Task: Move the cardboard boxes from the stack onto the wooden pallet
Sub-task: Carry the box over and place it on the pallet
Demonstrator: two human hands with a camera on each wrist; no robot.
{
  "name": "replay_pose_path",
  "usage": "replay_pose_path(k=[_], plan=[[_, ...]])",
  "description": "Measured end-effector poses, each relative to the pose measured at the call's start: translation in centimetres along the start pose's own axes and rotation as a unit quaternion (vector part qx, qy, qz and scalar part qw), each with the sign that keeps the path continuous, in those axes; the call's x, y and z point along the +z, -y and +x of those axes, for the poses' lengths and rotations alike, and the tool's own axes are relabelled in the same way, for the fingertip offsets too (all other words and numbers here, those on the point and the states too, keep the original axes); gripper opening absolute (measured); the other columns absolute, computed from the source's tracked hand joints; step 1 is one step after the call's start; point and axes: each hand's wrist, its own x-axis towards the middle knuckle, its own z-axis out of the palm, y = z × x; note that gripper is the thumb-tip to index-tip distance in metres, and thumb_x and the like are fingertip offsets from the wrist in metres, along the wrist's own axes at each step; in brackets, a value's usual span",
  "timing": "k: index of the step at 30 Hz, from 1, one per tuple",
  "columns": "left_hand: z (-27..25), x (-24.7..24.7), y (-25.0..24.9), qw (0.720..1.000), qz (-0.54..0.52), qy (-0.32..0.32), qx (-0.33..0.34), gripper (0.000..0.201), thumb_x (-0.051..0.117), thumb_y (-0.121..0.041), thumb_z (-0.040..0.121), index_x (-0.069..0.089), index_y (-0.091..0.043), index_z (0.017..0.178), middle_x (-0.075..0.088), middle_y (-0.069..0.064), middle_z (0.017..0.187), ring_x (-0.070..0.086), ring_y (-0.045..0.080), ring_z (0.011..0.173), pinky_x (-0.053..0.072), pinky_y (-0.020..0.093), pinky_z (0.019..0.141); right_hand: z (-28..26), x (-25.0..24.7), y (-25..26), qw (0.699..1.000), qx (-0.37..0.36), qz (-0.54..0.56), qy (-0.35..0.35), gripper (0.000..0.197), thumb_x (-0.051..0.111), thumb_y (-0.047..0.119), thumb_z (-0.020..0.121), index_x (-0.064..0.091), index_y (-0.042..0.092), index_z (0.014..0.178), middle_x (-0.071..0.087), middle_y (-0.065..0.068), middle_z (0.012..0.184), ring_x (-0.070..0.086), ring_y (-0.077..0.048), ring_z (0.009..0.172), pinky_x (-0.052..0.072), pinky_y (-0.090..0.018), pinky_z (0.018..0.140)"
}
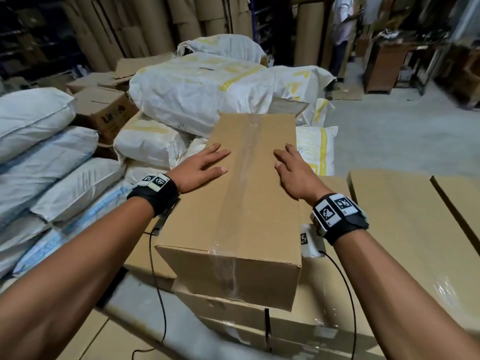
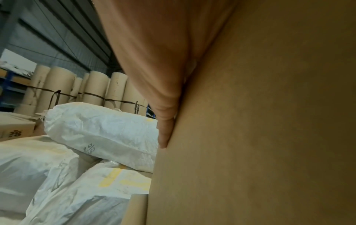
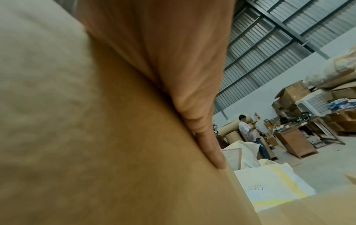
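Brown corrugated card, matte and smooth, forms the long rectangular cardboard box (image 1: pixel 241 201) lying on top of the stack of boxes (image 1: pixel 262 326); a glossy strip of clear tape (image 1: pixel 237 203) runs down its lid and over the near end. Both palms lie flat on that lid. The left hand (image 1: pixel 201 167) rests at the lid's left edge, fingers straight and slightly spread, tips aimed toward the tape. The right hand (image 1: pixel 293 170) rests at the right edge, fingers straight and close together, the outer ones over the rim. In the left wrist view, card fills everything to the right of a finger (image 2: pixel 165 134) pressed flat against it. Beyond the fingertips, crinkled white woven sacks (image 1: pixel 197 92) with yellow print bulge in soft heaps. More flat brown cartons (image 1: pixel 400 229) sit to the right of the right hand.
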Motion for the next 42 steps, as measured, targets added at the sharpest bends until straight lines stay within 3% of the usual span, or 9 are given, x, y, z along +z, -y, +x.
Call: replay_pose_path(k=[3, 6, 12, 16, 20, 28, 32, 37, 42], plan=[[-0.9, -0.1, -0.9, 1.0, -0.021, -0.008, -0.008, 0.062, 0.059, -0.063, 0.098, 0.037, -0.055, 0.155, 0.015, -0.015, 0.173, 0.013, 0.005, 0.158, 0.011, 0.031, 0.127, -0.9, -0.3, 0.8, 0.999, 0.02, 0.027, -0.007, 0.06, 0.048, 0.044, 0.109, 0.036, 0.019, 0.162, 0.006, -0.005, 0.176, 0.011, -0.021, 0.161, 0.013, -0.032, 0.126], [-2.5, 0.0, -2.2, 0.999, -0.034, -0.017, -0.009, 0.063, 0.063, -0.061, 0.096, 0.041, -0.052, 0.154, 0.017, -0.014, 0.173, 0.016, 0.005, 0.157, 0.013, 0.028, 0.124, -2.6, -0.8, 1.1, 1.0, 0.001, 0.007, -0.004, 0.071, 0.056, 0.054, 0.103, 0.039, 0.017, 0.161, 0.009, -0.011, 0.175, 0.014, -0.023, 0.161, 0.017, -0.034, 0.126], [-8.7, 0.7, -5.4, 0.997, -0.061, -0.049, -0.008, 0.065, 0.068, -0.062, 0.093, 0.045, -0.051, 0.152, 0.02, -0.017, 0.171, 0.019, -0.001, 0.155, 0.017, 0.03, 0.127, -8.2, -1.3, 1.4, 0.999, -0.038, 0.004, -0.007, 0.08, 0.07, 0.056, 0.095, 0.042, 0.017, 0.159, 0.012, -0.012, 0.174, 0.015, -0.02, 0.161, 0.016, -0.02, 0.116], [-14.4, 0.9, -8.0, 0.996, -0.032, -0.08, -0.027, 0.072, 0.065, -0.072, 0.088, 0.044, -0.05, 0.153, 0.019, -0.015, 0.172, 0.02, 0.002, 0.156, 0.019, 0.038, 0.129, -12.2, -1.0, 2.2, 0.997, -0.068, 0.027, 0.001, 0.084, 0.074, 0.057, 0.091, 0.042, 0.019, 0.159, 0.011, -0.009, 0.175, 0.017, -0.017, 0.16, 0.014, -0.019, 0.118], [-21.7, 2.1, -11.1, 0.991, -0.006, -0.119, -0.066, 0.077, 0.06, -0.078, 0.085, 0.043, -0.047, 0.154, 0.019, -0.013, 0.172, 0.021, 0.004, 0.156, 0.02, 0.041, 0.13, -16.6, -0.4, 2.7, 0.992, -0.116, 0.047, 0.032, 0.087, 0.076, 0.059, 0.088, 0.042, 0.021, 0.159, 0.009, -0.006, 0.176, 0.016, -0.016, 0.16, 0.015, -0.025, 0.124], [-38.3, 7.9, -18.6, 0.965, 0.003, -0.186, -0.182, 0.072, 0.063, -0.067, 0.093, 0.041, -0.042, 0.157, 0.016, -0.013, 0.173, 0.017, 0.005, 0.157, 0.016, 0.036, 0.13, -26.4, 1.8, 3.6, 0.96, -0.241, 0.056, 0.129, 0.088, 0.075, 0.061, 0.088, 0.041, 0.023, 0.16, 0.007, -0.001, 0.176, 0.016, -0.012, 0.159, 0.013, -0.021, 0.118], [-47.2, 11.4, -22.6, 0.94, -0.014, -0.218, -0.261, 0.068, 0.068, -0.058, 0.095, 0.043, -0.042, 0.156, 0.017, -0.014, 0.172, 0.017, 0.002, 0.156, 0.013, 0.026, 0.126, -32.3, 4.0, 4.8, 0.939, -0.278, 0.072, 0.19, 0.086, 0.077, 0.06, 0.087, 0.043, 0.025, 0.159, 0.007, 0.002, 0.176, 0.019, -0.012, 0.158, 0.015, -0.021, 0.119], [-58.8, 16.2, -26.4, 0.902, -0.025, -0.252, -0.349, 0.068, 0.07, -0.054, 0.095, 0.045, -0.039, 0.156, 0.017, -0.012, 0.173, 0.018, 0.002, 0.156, 0.014, 0.026, 0.127, -40.2, 8.5, 6.8, 0.902, -0.328, 0.085, 0.266, 0.085, 0.077, 0.06, 0.086, 0.044, 0.028, 0.158, 0.007, 0.006, 0.176, 0.017, -0.013, 0.159, 0.018, -0.029, 0.125], [-69.6, 20.7, -30.1, 0.862, -0.041, -0.306, -0.401, 0.067, 0.073, -0.05, 0.094, 0.048, -0.036, 0.154, 0.019, -0.014, 0.172, 0.02, -0.003, 0.155, 0.015, 0.023, 0.126, -48.0, 12.6, 9.3, 0.862, -0.375, 0.084, 0.331, 0.085, 0.078, 0.059, 0.086, 0.043, 0.03, 0.158, 0.005, 0.008, 0.176, 0.017, -0.008, 0.157, 0.014, -0.021, 0.118]])
